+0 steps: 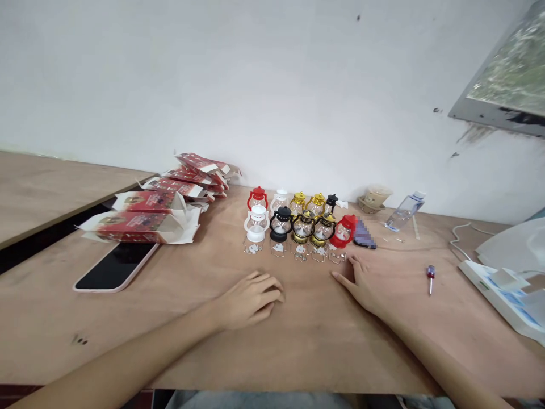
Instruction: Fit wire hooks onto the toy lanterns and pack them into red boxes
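Resting flat on tabletop [306, 341]: left hand [251, 298] loosely curled, right hand [374, 287] spread, both holding nothing. Mini lanterns [298, 218] in two rows just beyond fingers, small loose parts [298, 251] before them. Judgement: pinch one part gently, avoid toppling front row.

Ten small lanterns [298, 218] stand in two rows on the tabletop [298, 329]: two red, two white, two black, four gold. Five small metal pieces [293, 250] lie in front of them. There are also one phone [116, 267], one screwdriver [431, 277], one water bottle [404, 211] and several red cartons [166, 204], too overlapped to count.
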The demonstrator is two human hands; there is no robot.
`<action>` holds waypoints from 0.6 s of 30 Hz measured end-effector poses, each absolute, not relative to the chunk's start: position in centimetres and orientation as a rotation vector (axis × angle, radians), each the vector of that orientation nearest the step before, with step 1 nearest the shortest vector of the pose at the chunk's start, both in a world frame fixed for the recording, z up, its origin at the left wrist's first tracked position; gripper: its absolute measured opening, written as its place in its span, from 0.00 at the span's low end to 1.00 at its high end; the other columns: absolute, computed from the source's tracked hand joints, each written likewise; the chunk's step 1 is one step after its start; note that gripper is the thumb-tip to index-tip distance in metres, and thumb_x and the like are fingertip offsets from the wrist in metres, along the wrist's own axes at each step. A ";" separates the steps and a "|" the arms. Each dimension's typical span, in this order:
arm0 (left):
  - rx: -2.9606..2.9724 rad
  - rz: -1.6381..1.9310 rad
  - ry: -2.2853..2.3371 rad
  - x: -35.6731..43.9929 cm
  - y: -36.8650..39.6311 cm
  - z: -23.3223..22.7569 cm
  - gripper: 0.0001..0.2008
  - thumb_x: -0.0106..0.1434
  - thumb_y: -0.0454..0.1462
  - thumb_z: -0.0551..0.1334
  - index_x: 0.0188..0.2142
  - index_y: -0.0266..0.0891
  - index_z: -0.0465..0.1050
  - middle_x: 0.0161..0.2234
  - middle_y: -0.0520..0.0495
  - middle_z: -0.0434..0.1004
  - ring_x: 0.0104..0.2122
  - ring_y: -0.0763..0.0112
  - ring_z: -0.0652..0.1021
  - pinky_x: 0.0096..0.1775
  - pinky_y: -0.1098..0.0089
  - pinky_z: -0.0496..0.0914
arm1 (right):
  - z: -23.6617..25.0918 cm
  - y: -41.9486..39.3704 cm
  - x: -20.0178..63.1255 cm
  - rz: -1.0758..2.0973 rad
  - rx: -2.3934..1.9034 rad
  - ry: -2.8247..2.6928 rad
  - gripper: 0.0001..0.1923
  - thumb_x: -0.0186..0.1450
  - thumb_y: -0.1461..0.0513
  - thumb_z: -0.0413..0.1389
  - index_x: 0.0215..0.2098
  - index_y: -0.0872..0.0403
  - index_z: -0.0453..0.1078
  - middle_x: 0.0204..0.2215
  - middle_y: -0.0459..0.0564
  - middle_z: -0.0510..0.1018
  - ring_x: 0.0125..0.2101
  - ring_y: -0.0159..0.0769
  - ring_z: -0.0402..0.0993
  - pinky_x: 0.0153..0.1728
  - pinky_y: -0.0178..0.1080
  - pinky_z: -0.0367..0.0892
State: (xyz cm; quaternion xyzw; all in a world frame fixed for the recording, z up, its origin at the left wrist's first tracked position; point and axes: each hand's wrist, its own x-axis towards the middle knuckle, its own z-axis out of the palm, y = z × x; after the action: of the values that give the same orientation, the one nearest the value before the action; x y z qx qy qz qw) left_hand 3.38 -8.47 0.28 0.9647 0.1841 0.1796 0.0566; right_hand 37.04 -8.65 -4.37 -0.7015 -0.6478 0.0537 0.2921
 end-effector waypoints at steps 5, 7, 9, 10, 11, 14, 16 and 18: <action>2.898 0.514 0.548 3.3 -8.5 0.4 0.10 0.62 0.31 0.53 0.42 0.42 0.66 0.44 0.48 0.72 0.44 0.69 0.72 0.48 0.67 0.61 | -4.7 -6.8 37.3 0.091 -1.880 -1.773 0.33 0.61 0.43 0.44 0.53 0.59 0.61 0.55 0.64 0.64 0.58 0.52 0.58 0.58 0.56 0.51; 2.871 0.540 0.563 3.3 -8.4 0.5 0.10 0.62 0.31 0.53 0.41 0.42 0.67 0.43 0.48 0.72 0.43 0.69 0.72 0.47 0.67 0.61 | -4.8 -6.2 37.7 0.091 -1.843 -1.793 0.34 0.62 0.43 0.43 0.52 0.61 0.62 0.55 0.65 0.65 0.57 0.52 0.58 0.58 0.55 0.52; 2.817 0.631 0.657 3.0 -8.1 0.6 0.09 0.62 0.31 0.53 0.39 0.42 0.68 0.41 0.49 0.73 0.42 0.69 0.72 0.45 0.67 0.62 | -4.7 -6.2 37.8 0.057 -1.846 -1.760 0.34 0.62 0.43 0.43 0.52 0.62 0.61 0.54 0.67 0.65 0.57 0.54 0.59 0.56 0.57 0.54; 2.774 0.707 0.740 2.9 -7.9 0.7 0.09 0.62 0.31 0.53 0.38 0.41 0.68 0.40 0.49 0.73 0.41 0.69 0.72 0.44 0.67 0.62 | -4.6 -6.4 37.7 0.009 -1.843 -1.725 0.34 0.62 0.44 0.43 0.53 0.62 0.59 0.54 0.67 0.65 0.57 0.55 0.59 0.55 0.58 0.55; 2.717 0.798 0.840 2.7 -7.5 0.7 0.08 0.62 0.31 0.52 0.37 0.41 0.68 0.39 0.49 0.73 0.41 0.68 0.72 0.44 0.66 0.63 | -4.3 -6.6 37.4 -0.059 -1.821 -1.693 0.33 0.62 0.45 0.44 0.54 0.62 0.58 0.54 0.67 0.65 0.57 0.55 0.58 0.54 0.59 0.56; 2.444 1.130 1.186 2.0 -5.6 0.3 0.07 0.61 0.35 0.54 0.40 0.40 0.66 0.40 0.46 0.70 0.43 0.65 0.71 0.45 0.63 0.65 | -3.2 -7.8 35.7 -0.313 -1.613 -1.707 0.27 0.64 0.52 0.46 0.56 0.60 0.55 0.55 0.66 0.62 0.59 0.53 0.56 0.55 0.58 0.56; 2.189 1.364 1.422 1.6 -3.7 -0.3 0.14 0.58 0.40 0.59 0.44 0.39 0.63 0.43 0.44 0.68 0.45 0.62 0.69 0.46 0.61 0.65 | -2.4 -8.6 34.0 -0.410 -1.408 -1.824 0.24 0.65 0.58 0.48 0.57 0.58 0.54 0.55 0.65 0.62 0.58 0.50 0.57 0.55 0.56 0.58; 1.943 1.511 1.581 1.5 -1.9 -0.8 0.24 0.52 0.44 0.64 0.45 0.39 0.61 0.46 0.43 0.66 0.48 0.58 0.68 0.47 0.58 0.65 | -1.9 -9.2 32.0 -0.435 -1.225 -1.957 0.24 0.64 0.62 0.49 0.58 0.55 0.52 0.55 0.63 0.62 0.57 0.49 0.58 0.54 0.56 0.60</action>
State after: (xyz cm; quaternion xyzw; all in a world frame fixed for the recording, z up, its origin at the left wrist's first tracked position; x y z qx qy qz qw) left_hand 1.45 -1.88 -0.82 0.6602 0.5373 0.5136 0.1081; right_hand 32.03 -9.17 -1.93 -0.4811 -0.7686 -0.1707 0.3856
